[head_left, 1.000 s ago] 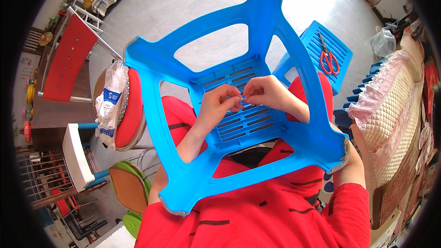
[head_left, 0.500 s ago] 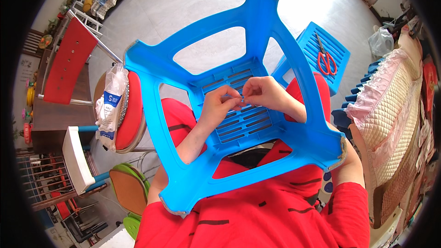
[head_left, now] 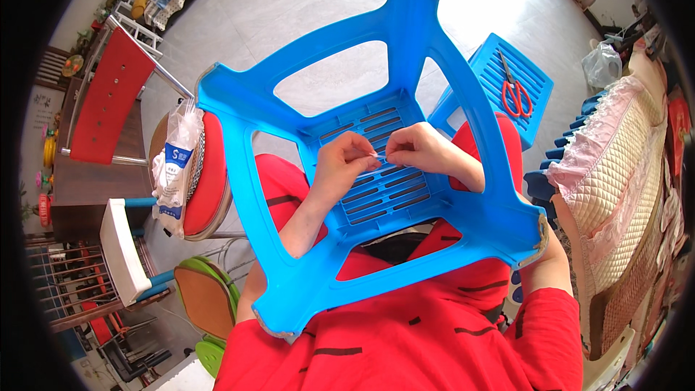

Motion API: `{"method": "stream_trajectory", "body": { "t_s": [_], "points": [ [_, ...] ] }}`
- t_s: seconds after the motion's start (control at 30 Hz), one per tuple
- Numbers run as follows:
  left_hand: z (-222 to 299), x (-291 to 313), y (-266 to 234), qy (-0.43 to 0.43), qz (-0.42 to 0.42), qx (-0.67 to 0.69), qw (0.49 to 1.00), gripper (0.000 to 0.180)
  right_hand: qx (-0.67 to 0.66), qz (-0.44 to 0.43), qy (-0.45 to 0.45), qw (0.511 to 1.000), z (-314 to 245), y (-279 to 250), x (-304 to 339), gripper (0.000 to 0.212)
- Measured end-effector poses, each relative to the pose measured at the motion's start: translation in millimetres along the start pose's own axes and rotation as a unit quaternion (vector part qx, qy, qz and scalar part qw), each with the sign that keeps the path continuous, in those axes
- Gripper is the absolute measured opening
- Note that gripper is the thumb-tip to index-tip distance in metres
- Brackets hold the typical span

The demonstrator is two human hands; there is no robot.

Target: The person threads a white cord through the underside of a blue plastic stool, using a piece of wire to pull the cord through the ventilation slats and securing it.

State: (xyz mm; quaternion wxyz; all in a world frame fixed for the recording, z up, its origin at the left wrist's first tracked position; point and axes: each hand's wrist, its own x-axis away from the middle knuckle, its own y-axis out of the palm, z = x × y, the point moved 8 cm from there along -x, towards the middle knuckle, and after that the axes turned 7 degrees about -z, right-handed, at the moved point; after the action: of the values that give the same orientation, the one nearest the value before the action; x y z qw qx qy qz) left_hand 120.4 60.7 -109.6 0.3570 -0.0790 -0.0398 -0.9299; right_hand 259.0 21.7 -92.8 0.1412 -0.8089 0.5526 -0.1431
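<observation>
An upturned blue plastic stool (head_left: pixel 289 297) rests on my lap, its legs pointing up toward me. Both forearms reach in among the legs, above the slatted underside of the seat. My left hand (head_left: pixel 342 166) is closed in a pinch, thumb against forefinger. Close by on its right, my right hand (head_left: pixel 428 148) pinches too, the fingertips a little apart from the left ones. A tiny pale, thin strand seems to run between the two pinches; its kind is too small to make out.
Red-handled scissors (head_left: pixel 516 98) lie on a second blue stool (head_left: pixel 539 76) at the right. To the left, a red chair (head_left: pixel 210 188) carries a white plastic bag (head_left: pixel 174 166). Folding chairs (head_left: pixel 199 293) stand lower left. A quilted cream cover (head_left: pixel 608 195) lies along the right.
My fingertips have drawn slightly apart, the right hand shifting a bit to the right. The stool on my lap has stayed in place.
</observation>
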Motion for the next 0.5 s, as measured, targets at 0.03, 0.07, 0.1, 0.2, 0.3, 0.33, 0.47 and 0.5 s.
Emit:
{"method": "stream_trajectory", "body": {
  "t_s": [0.03,0.07,0.1,0.2,0.3,0.33,0.47,0.5],
  "points": [
    [0,1,-1,0.0,0.001,0.006,1.0,0.014,-0.003,-0.001,0.002,1.0,0,0,0,0.009],
    [0,2,-2,0.001,0.003,0.011,1.0,0.014,-0.006,-0.001,0.004,1.0,0,-1,0,0.009],
    [0,3,-2,0.001,0.004,0.017,1.0,0.014,-0.008,-0.002,0.007,1.0,0,-1,0,0.009],
    [1,1,-2,0.011,0.002,0.021,1.0,0.012,-0.011,-0.006,0.006,1.0,-2,-1,0,0.009],
    [0,-1,3,0.0,-0.012,0.03,0.999,0.012,-0.026,-0.005,0.005,1.0,-2,0,1,0.009],
    [-2,-2,6,-0.008,-0.02,0.036,0.999,0.012,-0.026,-0.009,0.004,1.0,-2,1,1,0.009],
    [-8,-4,9,-0.017,-0.031,0.045,0.998,0.011,-0.031,-0.017,0.01,0.999,-5,2,1,0.008],
    [-9,-5,8,-0.014,-0.03,0.044,0.998,0.01,-0.033,-0.017,0.014,0.999,-5,2,0,0.008]
  ]
}}
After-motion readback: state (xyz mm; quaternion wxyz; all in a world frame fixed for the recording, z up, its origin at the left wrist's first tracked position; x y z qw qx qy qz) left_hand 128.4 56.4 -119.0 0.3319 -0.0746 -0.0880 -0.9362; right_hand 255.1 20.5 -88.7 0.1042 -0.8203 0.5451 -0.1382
